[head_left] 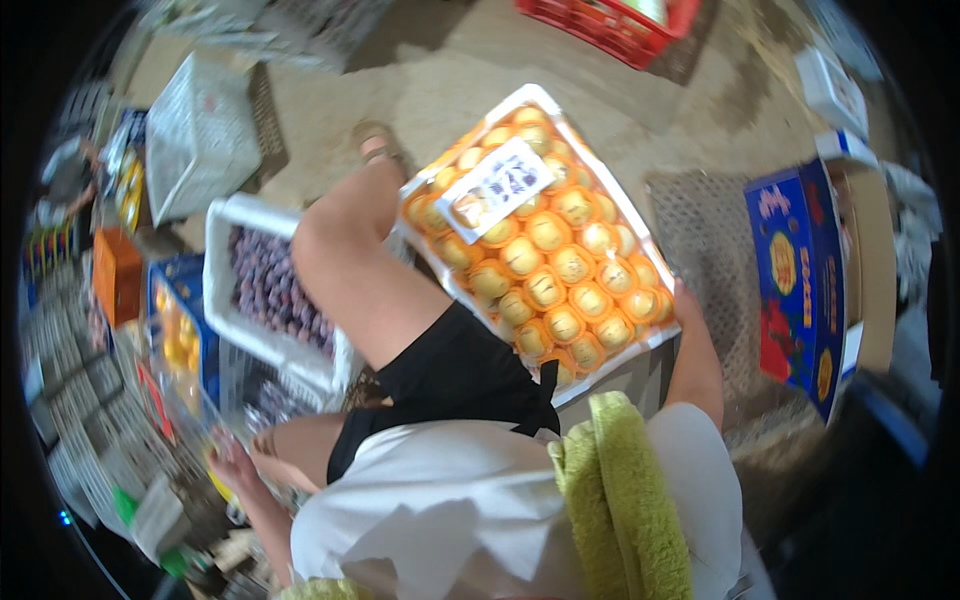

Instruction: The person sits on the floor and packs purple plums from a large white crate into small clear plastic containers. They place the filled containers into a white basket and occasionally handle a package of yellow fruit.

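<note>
A white foam box [655, 262] of round yellow fruit in orange cups lies tilted by my raised leg, with clear film over it and a printed white label [497, 190] on top. At its right edge my right hand [684, 308] grips the rim, with the fingers partly hidden. My left hand [232, 462] is low on the left, closed, near some clear plastic [185, 395]; what its fingers hold is too blurred to make out. Between my leg and the crates, a white foam box [225, 290] holds many dark purple plums [272, 290].
A blue crate [208, 345] of orange fruit and an orange box [117, 276] stand at left, with a white plastic crate [203, 135] behind. A red crate [640, 40] is far ahead. To the right stands an open blue carton [795, 285] beside a perforated mat [712, 270].
</note>
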{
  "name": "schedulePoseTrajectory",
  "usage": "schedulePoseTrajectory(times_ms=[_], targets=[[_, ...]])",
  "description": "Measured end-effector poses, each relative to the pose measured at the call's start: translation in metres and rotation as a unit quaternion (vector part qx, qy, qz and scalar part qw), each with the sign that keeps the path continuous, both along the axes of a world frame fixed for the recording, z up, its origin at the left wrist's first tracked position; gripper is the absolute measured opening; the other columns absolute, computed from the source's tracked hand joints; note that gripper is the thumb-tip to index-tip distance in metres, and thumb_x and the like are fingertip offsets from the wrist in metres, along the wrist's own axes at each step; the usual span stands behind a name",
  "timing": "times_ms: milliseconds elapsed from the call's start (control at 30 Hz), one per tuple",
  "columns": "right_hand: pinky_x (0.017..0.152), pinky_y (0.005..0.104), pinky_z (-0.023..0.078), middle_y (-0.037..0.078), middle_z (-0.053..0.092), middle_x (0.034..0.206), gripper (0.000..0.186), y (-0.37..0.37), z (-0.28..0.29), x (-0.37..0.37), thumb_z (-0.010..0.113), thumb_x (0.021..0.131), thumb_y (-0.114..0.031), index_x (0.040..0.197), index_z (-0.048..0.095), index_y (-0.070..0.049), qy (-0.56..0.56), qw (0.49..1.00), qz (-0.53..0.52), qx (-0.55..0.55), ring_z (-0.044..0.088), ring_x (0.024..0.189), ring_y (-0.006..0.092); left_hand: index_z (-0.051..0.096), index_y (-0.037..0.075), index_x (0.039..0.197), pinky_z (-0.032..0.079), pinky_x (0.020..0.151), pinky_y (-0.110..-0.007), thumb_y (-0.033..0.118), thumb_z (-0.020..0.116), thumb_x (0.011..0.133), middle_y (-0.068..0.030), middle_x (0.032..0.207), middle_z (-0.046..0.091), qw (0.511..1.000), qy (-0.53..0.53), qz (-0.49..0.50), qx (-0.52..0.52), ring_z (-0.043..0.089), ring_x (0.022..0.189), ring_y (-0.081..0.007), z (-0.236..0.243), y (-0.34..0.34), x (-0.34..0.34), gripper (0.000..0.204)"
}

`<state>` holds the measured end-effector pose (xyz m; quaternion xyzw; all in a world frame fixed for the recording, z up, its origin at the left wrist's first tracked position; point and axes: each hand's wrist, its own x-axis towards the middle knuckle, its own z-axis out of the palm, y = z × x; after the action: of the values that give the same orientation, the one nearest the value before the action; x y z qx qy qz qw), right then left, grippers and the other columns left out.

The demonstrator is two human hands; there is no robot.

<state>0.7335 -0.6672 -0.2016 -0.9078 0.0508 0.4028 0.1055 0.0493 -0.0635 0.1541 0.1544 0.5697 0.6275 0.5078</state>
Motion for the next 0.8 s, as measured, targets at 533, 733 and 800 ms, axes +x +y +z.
schedulePoseTrajectory(times_ms=[533, 733, 800], targets=[[0.107, 0.0391, 0.036, 0.018, 0.052, 0.134, 0.046, 0.454, 0.303, -0.175, 0.059, 0.094, -0.019, 0.134, 0.048, 0.001, -0.300, 0.732, 0.259, 0.555, 0.049, 0.126, 0.0314, 0.022, 0.026, 0.150, 0.042, 0.106, -0.053, 0.003, 0.046, 0.093, -0.0192, 0.139, 0.043, 0.979, -0.074, -0.163, 0.102, 0.047, 0.129, -0.0330, 0.001, -0.029, -0.012, 0.066], [0.111, 0.0443, 0.034, 0.021, 0.036, 0.149, 0.065, 0.625, 0.226, -0.372, 0.068, 0.084, -0.023, 0.143, 0.042, -0.015, -0.071, 0.587, 0.690, 0.419, 0.038, 0.135, 0.0395, 0.011, 0.028, 0.156, 0.052, 0.093, -0.044, -0.002, 0.046, 0.090, -0.0196, 0.151, 0.028, 0.983, 0.065, -0.170, 0.025, 0.053, 0.124, -0.0292, -0.032, -0.002, -0.021, 0.080], [0.114, 0.0457, 0.032, 0.022, 0.026, 0.155, 0.078, 0.652, 0.185, -0.422, 0.071, 0.081, -0.030, 0.149, 0.034, -0.019, -0.079, 0.581, 0.740, 0.328, 0.030, 0.141, 0.0413, 0.012, 0.028, 0.155, 0.052, 0.090, -0.041, -0.003, 0.045, 0.090, -0.0190, 0.148, 0.033, 0.986, 0.065, -0.151, -0.004, 0.054, 0.121, -0.0279, -0.057, 0.005, -0.023, 0.079]])
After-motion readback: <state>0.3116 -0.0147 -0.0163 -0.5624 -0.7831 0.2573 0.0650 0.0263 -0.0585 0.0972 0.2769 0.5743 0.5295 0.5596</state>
